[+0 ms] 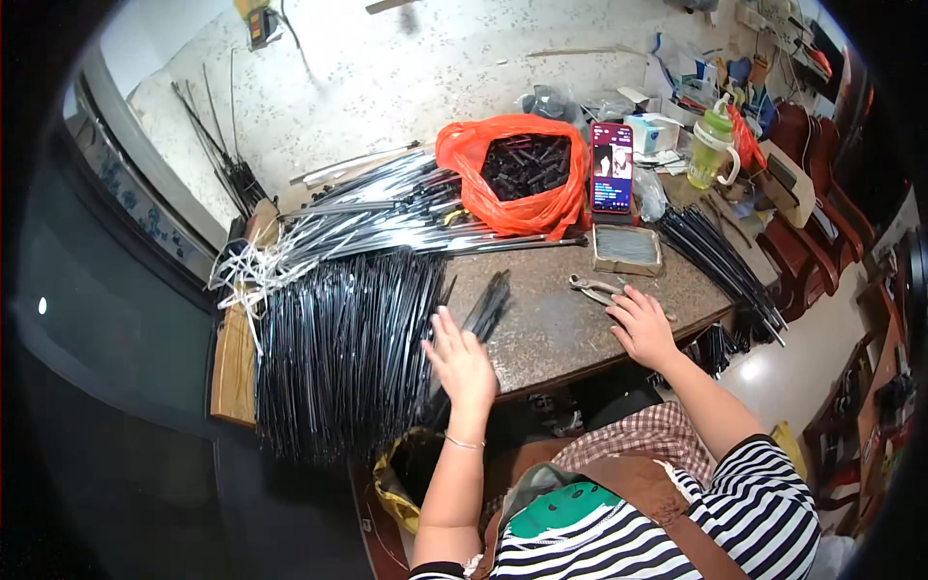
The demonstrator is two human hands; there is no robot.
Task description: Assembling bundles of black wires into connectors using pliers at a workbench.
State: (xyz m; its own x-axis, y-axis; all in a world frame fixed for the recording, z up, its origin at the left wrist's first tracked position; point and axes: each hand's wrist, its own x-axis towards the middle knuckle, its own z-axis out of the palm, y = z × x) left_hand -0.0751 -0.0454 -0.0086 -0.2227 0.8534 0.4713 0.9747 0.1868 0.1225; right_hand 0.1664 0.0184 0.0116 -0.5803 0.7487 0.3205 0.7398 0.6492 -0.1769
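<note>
My left hand (461, 365) is open, fingers stretched out, at the right side of a broad pile of thin black rods (338, 348). Beside its fingertips a small, blurred bunch of black rods (486, 304) slants over the table edge. Whether the hand touches that bunch I cannot tell. My right hand (642, 329) lies over the table's front edge with its fingers spread. A pair of pliers (592, 288) rests just beyond its fingertips, the handles partly covered by the hand. Behind the pliers sits a small open box (626, 250) of thin grey pieces.
A red plastic bag (464, 145) of short black tubes stands at the back of the speckled table (541, 333). Nearby are an upright phone (611, 169), a green bottle (710, 150), shiny rods (377, 208) and a black rod bundle (720, 266). White strips (256, 271) lie left.
</note>
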